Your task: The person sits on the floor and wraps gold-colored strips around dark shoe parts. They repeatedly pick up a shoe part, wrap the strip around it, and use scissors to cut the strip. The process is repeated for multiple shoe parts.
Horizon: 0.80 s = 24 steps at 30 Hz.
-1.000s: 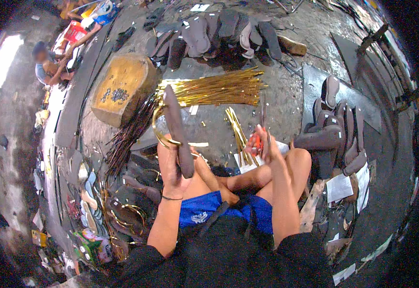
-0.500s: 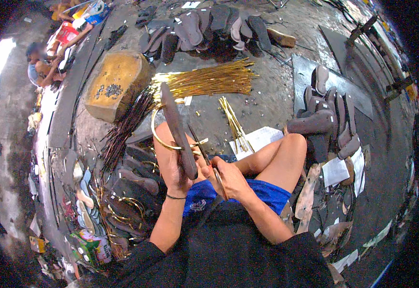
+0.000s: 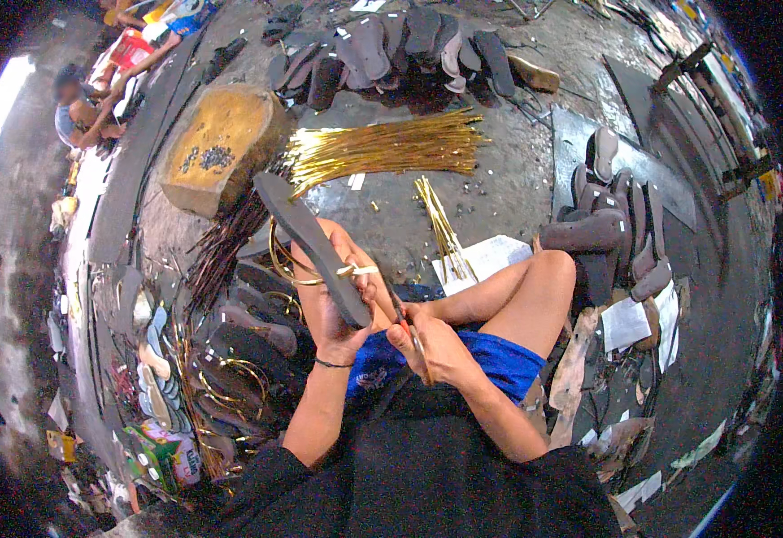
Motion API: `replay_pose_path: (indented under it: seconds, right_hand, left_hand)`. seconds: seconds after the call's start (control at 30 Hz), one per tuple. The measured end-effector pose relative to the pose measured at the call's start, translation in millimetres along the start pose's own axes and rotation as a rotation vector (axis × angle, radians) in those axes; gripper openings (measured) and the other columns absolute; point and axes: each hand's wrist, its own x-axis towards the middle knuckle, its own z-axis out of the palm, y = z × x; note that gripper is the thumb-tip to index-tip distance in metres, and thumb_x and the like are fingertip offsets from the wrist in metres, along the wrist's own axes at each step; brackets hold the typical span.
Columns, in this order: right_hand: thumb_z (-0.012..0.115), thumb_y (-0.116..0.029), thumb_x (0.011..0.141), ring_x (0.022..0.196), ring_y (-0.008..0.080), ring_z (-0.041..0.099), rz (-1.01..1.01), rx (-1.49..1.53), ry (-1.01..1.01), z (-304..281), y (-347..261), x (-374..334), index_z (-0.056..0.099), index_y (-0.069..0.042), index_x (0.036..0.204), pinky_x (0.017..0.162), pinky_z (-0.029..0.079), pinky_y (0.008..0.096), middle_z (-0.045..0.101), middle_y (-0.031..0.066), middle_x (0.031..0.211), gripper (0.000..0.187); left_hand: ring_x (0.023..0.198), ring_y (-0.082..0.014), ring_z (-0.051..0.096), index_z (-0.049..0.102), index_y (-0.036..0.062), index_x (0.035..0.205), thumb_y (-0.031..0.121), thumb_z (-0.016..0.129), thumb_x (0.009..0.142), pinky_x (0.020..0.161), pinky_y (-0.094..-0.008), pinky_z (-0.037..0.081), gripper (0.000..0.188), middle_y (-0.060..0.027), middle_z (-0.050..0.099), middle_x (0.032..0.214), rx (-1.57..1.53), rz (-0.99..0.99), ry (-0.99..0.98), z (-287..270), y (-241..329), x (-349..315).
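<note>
My left hand (image 3: 342,327) is closed round the near end of a dark sandal sole (image 3: 309,235), tilted with its far end up and to the left. A gold strap (image 3: 275,255) loops out from the sole's left side. Its pale end (image 3: 358,270) pokes out on the right, by my left fingers. In my right hand (image 3: 436,345) is a pair of scissors (image 3: 400,309), its dark blades pointing up beside the left fingers, and its handle loops partly hidden by my hand. Whether the blades touch anything, I cannot tell.
Gold strips (image 3: 391,148) lie spread ahead, with a smaller bundle (image 3: 441,224) near white paper (image 3: 490,260). A wooden block (image 3: 221,148) holds small dark bits. Dark soles are heaped at the back (image 3: 369,49) and right (image 3: 589,229). Another person (image 3: 82,117) sits far left.
The sole has swung to the left and turned to show more of its flat face. The scissors have drawn down, away from the strap's end.
</note>
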Motion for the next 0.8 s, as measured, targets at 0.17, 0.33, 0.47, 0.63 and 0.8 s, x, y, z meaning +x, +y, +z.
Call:
replay_pose_path:
  seconds: [0.17,0.33,0.47,0.63,0.8]
  right_hand:
    - [0.042,-0.065,0.094,0.081,0.0484,0.064,0.038,0.025,0.015,-9,-17,6,0.055,0.004,0.103,0.069,0.049,0.0521,0.063,0.0303,0.08,0.071]
    - [0.037,-0.059,0.099,0.064,0.0384,0.062,-0.034,0.137,0.038,-5,-1,9,0.056,-0.002,0.084,0.058,0.047,0.0451,0.061,0.0199,0.069,0.062]
    - [0.054,-0.041,0.097,0.069,0.0209,0.061,0.199,0.172,0.117,15,62,36,0.068,0.0,0.092,0.061,0.048,0.0398,0.064,0.0132,0.076,0.043]
    - [0.054,-0.043,0.096,0.085,0.034,0.07,-0.077,-0.415,0.455,-90,177,151,0.067,-0.001,0.106,0.075,0.054,0.0461,0.07,0.0211,0.091,0.045]
    - [0.054,-0.058,0.091,0.106,0.0392,0.061,0.309,-0.67,0.177,-177,217,187,0.063,0.004,0.117,0.09,0.049,0.0458,0.065,0.0273,0.11,0.068]
  left_hand:
    - [0.062,-0.0148,0.055,0.056,0.0133,0.111,0.053,0.045,0.099,0.047,-0.0239,0.049,0.043,-0.001,0.055,0.076,0.222,-0.046,0.289,-12,-17,-6]
    - [0.062,-0.0135,0.055,0.055,0.0127,0.124,0.047,0.044,0.102,0.046,-0.023,0.045,0.042,-0.0002,0.056,0.079,0.268,0.12,0.209,-23,-25,7]
    - [0.079,-0.0161,0.065,0.057,0.0096,0.125,0.039,0.05,0.1,0.061,-0.0305,0.055,0.039,-0.0044,0.064,0.093,-0.091,0.14,-0.197,-23,-18,2]
    - [0.094,-0.0084,0.053,0.059,0.0081,0.115,0.043,0.05,0.101,0.086,-0.0278,0.044,0.039,0.0023,0.06,0.101,0.683,0.76,0.463,-30,30,-45]
    - [0.108,-0.0239,0.05,0.052,-0.0022,0.131,0.032,0.053,0.1,0.102,-0.0375,0.036,0.046,-0.0117,0.056,0.12,1.503,1.271,1.183,-62,134,-173]
